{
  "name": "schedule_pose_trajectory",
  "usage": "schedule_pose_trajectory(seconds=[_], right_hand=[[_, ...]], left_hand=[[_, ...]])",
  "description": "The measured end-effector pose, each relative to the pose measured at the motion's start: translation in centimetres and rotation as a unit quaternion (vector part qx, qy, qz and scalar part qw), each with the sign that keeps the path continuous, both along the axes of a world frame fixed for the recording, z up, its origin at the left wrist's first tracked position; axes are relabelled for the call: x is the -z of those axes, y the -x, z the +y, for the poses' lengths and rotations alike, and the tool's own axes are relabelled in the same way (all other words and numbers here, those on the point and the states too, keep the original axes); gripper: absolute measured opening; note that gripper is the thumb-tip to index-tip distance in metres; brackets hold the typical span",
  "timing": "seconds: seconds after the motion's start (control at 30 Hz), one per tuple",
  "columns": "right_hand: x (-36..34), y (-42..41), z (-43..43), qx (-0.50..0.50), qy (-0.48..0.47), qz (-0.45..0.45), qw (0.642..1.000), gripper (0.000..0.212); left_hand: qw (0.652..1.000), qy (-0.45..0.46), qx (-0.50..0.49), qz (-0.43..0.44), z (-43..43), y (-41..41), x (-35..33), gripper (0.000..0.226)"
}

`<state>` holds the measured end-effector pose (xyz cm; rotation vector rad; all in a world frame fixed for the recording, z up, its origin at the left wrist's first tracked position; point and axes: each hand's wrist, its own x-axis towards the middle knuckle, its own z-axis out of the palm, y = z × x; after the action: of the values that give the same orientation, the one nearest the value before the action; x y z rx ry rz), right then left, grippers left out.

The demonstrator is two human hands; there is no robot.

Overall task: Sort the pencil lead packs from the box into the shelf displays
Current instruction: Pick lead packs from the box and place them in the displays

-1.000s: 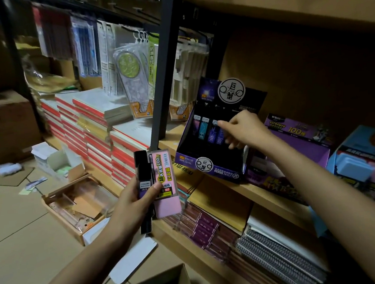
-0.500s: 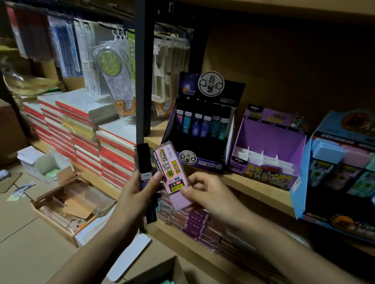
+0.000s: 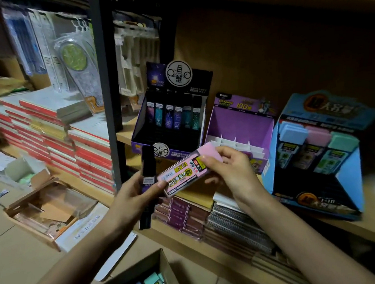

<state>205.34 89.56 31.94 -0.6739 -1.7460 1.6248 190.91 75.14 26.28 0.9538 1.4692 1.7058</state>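
Since half a second ago the pink lead pack has turned from near upright to a slant, its plain cap end now up to the right, and the right hand has risen with it. Pack noted as a flat pink case with a yellow-and-red printed label, held in the air just below the black display and the purple display. Right thumb and fingers pinch the cap end; the left hand sets its thumb on the lower end while gripping a slim black pack upright beside it.
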Motion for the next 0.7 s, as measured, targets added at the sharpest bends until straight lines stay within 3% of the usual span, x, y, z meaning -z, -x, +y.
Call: schedule_pose_trajectory(seconds=[0.1, 0.2, 0.33, 0.47, 0.6, 0.7], right_hand=[[0.5, -1.0, 0.3, 0.065, 0.010, 0.012, 0.998, 0.001], [-0.3, -2.7, 1.0, 0.064, -0.008, 0.000, 0.998, 0.001], [-4.4, -7.0, 3.9, 0.068, -0.122, -0.005, 0.990, 0.009], [-8.5, -13.1, 7.6, 0.126, -0.256, -0.050, 0.957, 0.016], [-9.0, -16.7, 10.6, 0.193, -0.300, -0.095, 0.929, 0.020], [-8.3, -17.3, 12.3, 0.178, -0.355, -0.168, 0.902, 0.018]], left_hand=[[1.000, 0.002, 0.021, 0.012, 0.7, -1.9, -0.5, 0.031], [0.997, 0.021, 0.079, -0.003, 1.5, -3.5, -0.9, 0.033], [0.992, 0.023, 0.120, 0.026, 2.6, -5.2, -1.5, 0.030], [0.994, 0.015, 0.104, 0.036, 3.4, -6.1, -1.7, 0.027], [0.996, 0.015, 0.086, 0.021, 3.8, -6.3, -1.2, 0.035], [0.996, 0.021, 0.088, -0.009, 4.0, -6.4, -0.8, 0.034]])
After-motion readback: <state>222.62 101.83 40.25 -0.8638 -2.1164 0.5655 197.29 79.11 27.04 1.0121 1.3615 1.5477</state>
